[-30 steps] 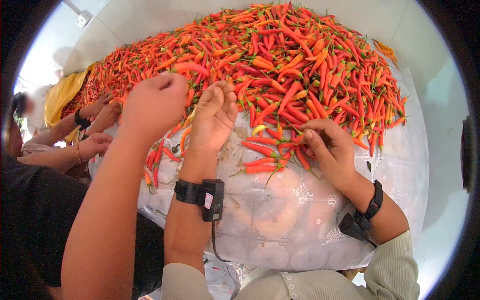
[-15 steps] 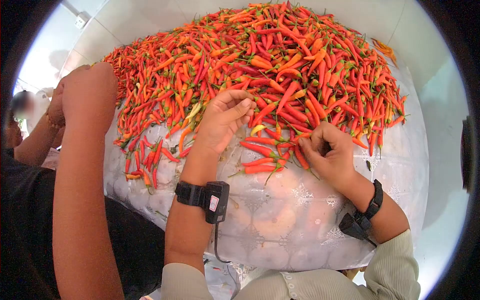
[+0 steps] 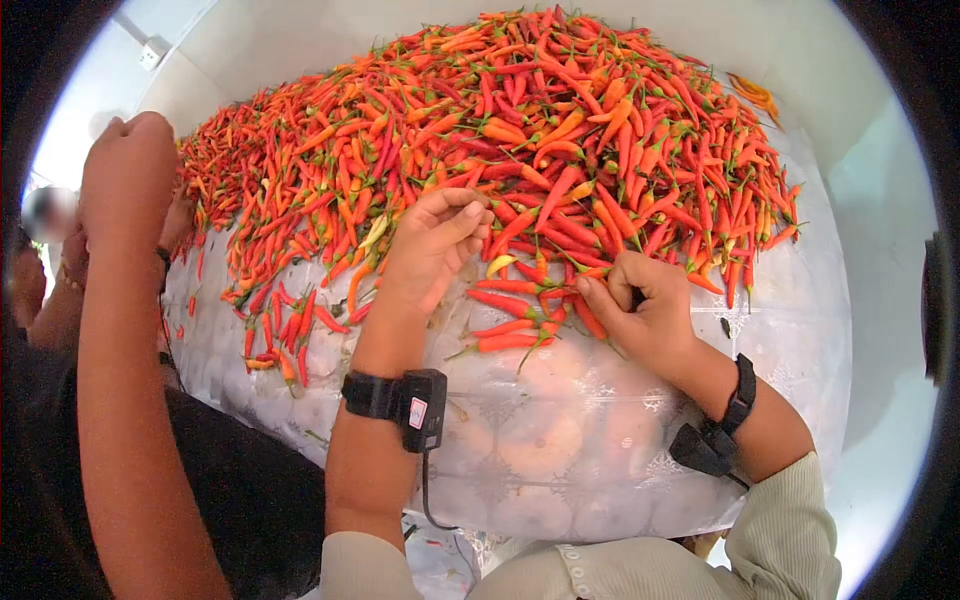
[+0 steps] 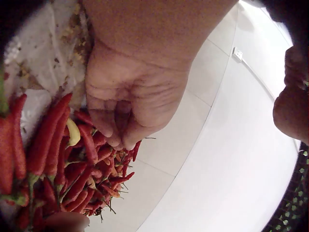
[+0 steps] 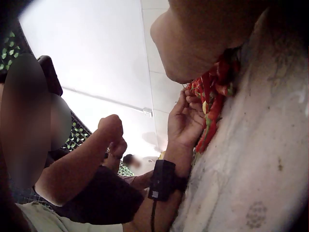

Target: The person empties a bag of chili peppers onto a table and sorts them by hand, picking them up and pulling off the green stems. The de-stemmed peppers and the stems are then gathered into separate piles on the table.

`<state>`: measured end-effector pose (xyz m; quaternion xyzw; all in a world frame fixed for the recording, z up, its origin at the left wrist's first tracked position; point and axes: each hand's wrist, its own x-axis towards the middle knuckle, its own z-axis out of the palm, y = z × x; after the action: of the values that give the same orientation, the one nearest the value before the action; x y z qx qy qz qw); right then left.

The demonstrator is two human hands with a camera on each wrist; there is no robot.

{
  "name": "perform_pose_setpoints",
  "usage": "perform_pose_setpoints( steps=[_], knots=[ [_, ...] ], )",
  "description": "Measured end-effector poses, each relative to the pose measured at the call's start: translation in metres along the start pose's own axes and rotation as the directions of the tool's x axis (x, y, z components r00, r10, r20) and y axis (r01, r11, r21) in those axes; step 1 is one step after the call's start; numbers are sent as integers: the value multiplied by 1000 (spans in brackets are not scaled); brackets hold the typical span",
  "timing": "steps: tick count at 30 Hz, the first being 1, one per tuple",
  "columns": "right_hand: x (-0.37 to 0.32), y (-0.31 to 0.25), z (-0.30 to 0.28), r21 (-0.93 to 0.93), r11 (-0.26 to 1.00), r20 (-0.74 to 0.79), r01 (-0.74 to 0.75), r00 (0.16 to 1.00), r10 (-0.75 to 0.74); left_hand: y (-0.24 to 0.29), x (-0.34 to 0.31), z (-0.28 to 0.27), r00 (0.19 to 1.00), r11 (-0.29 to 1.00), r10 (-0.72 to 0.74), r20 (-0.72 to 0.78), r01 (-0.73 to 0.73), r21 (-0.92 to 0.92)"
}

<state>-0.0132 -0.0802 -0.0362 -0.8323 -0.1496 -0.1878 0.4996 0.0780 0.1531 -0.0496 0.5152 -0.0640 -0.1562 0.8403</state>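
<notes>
A large heap of red and orange chilies (image 3: 560,90) covers the far side of a patterned plastic cover. At its near edge my left hand (image 3: 432,250) has its fingers curled and the thumb folded to the fingertips; nothing shows between them in the left wrist view. My right hand (image 3: 650,310) is low over a small cluster of loose chilies (image 3: 505,303), thumb and bent index finger right at them. A red chili (image 3: 590,318) lies under that thumb tip; I cannot tell whether the fingers pinch one. A pale yellow chili (image 3: 499,264) lies between my hands.
Another person's raised forearm (image 3: 140,330) stands close on my left, with a further person (image 3: 60,270) beyond. More loose chilies (image 3: 285,335) lie left of my left wrist. A black wrist camera (image 3: 424,410) trails a cable. White walls (image 3: 880,250) rise behind and at the right.
My left thumb has folded in from a more open palm, and my right fingers have curled further. The neighbour's arm has swung left, away from the heap. The head view has shifted slightly.
</notes>
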Motion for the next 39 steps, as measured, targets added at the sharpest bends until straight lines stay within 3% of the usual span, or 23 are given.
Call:
perform_pose_setpoints(
  steps=[18, 21, 23, 27, 30, 33, 36, 39],
  knots=[
    [0, 6, 1, 89, 992, 38, -84, 996, 81, 0, -1, 2, 1000, 1000, 11, -20, -12, -14],
    [24, -10, -12, -90, 987, -133, 135, 980, -146, 0, 0, 4, 999, 1000, 1, -47, -1, 15],
    [49, -9, -27, -246, 957, -173, 155, 964, -201, 0, 1, 4, 999, 1000, 2, -42, -1, 20],
    [90, 5, -37, -515, 821, -130, 245, 925, -358, 0, 0, 4, 1000, 1000, 1, -22, 0, 17],
    [102, 7, -32, -756, 641, 55, 131, 989, -138, 0, 0, 4, 1000, 1000, -6, -27, 6, 19],
    [106, 6, -29, -792, 592, 119, 147, 989, -86, 0, 0, 4, 1000, 1000, 10, -7, -10, 21],
    [103, 7, -31, -697, 686, 83, 211, 973, -215, -1, -1, 3, 999, 999, 23, -23, -22, 45],
    [90, -7, -36, -289, 941, -129, 173, 968, -217, -5, -1, 6, 996, 991, 64, -59, -57, 117]
  ],
)
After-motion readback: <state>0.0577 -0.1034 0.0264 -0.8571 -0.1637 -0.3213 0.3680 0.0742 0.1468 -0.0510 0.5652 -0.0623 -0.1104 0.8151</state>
